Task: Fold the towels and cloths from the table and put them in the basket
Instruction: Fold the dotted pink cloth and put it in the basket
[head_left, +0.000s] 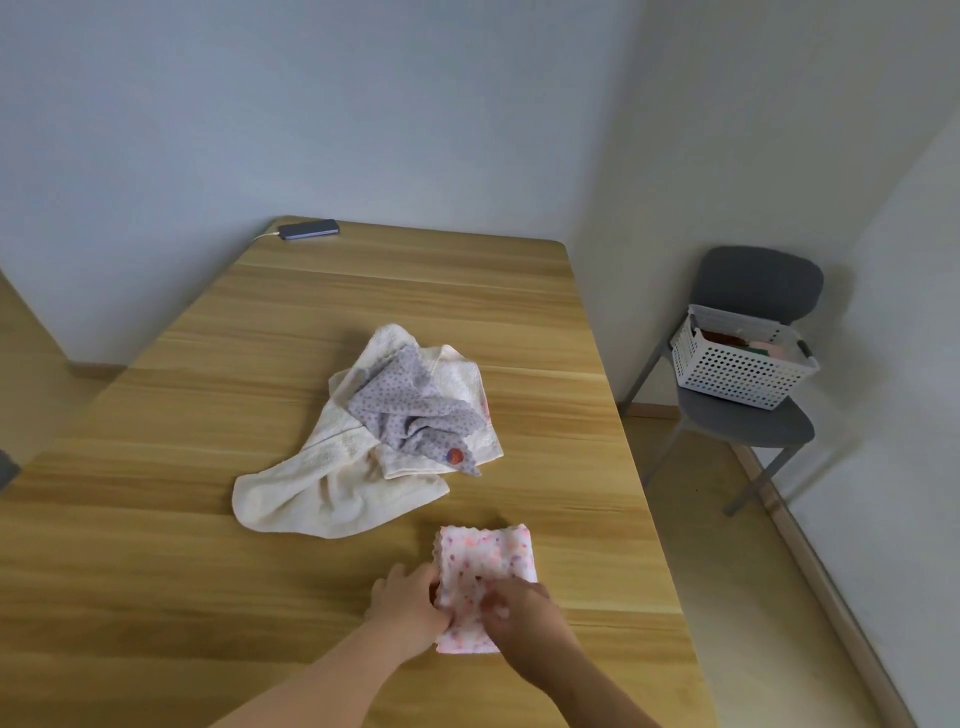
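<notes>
Cloths on counter, three: one folded pink cloth lay near the front edge, one cream towel mid-counter, one purple cloth crumpled upon it. Basket, one, sat on chair. Left grip and right grip, fingers curled, pinched the pink cloth.

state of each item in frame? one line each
pink dotted cloth: folded small, flat on the table
left hand: grips its left edge
right hand: pinches its near end
cream towel: unfolded, rumpled on the table
lilac dotted cloth: crumpled, lying on the cream towel
basket: on the chair, some cloths already inside
phone: far table corner, cable plugged in
</notes>
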